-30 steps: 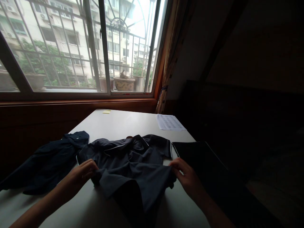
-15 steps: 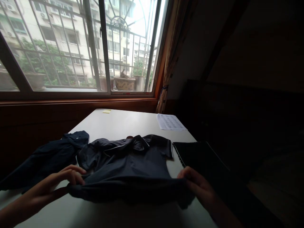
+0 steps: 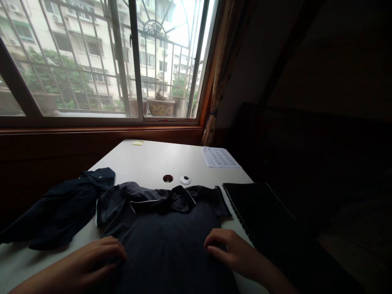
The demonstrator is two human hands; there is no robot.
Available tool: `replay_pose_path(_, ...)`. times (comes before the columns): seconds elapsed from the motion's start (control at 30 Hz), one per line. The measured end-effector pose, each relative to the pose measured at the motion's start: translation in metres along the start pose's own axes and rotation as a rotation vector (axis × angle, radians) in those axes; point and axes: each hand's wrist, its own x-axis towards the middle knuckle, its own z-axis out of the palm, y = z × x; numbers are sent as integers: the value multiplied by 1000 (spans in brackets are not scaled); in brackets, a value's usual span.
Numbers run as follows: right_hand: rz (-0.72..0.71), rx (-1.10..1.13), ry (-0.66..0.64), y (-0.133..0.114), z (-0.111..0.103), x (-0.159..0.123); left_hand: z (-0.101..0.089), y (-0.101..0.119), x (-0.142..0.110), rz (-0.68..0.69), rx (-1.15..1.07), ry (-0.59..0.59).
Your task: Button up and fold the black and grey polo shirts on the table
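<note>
A dark polo shirt [image 3: 174, 237] with white piping on its collar and sleeves lies spread on the white table, its collar pointing away from me. My left hand [image 3: 102, 255] rests over the shirt's left side, thumb apart from loosely bent fingers. Above the right side, my right hand [image 3: 225, 247] is half curled, with a gap between thumb and fingertips. Neither hand grips the cloth. The bottom hem runs out of the picture below.
At left lies a dark blue garment [image 3: 70, 208] with a button; at right, a black cloth [image 3: 260, 208]. Beyond the collar are a round table hole [image 3: 168, 178] and a white disc [image 3: 185, 179]. Printed sheets [image 3: 220, 157] and a yellow note [image 3: 138, 143] lie at the far end.
Both hands have let go of the raised hem and moved inward over the shirt. The shirt now lies flatter and nearer, uncovering the table hole and white disc.
</note>
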Motion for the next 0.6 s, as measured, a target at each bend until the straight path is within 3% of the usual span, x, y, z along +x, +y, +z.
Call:
replay_pose_path(0.07, -66, -95, 44, 2, 16, 13, 5, 4, 19, 43, 19, -62)
replay_pose_path(0.2, -120, -217, 55, 9, 34, 25, 25, 5, 36, 45, 108, 11)
replay_pose_path(0.3, -122, -262, 49, 14, 34, 22, 33, 12, 34, 5, 104, -7)
replay_pose_path(0.47, -132, -224, 2, 17, 24, 20, 25, 11, 33, -25, 49, -108)
replay_pose_path(0.6, -76, -237, 178, 19, 18, 42, 21, -11, 55, -15, 186, 125)
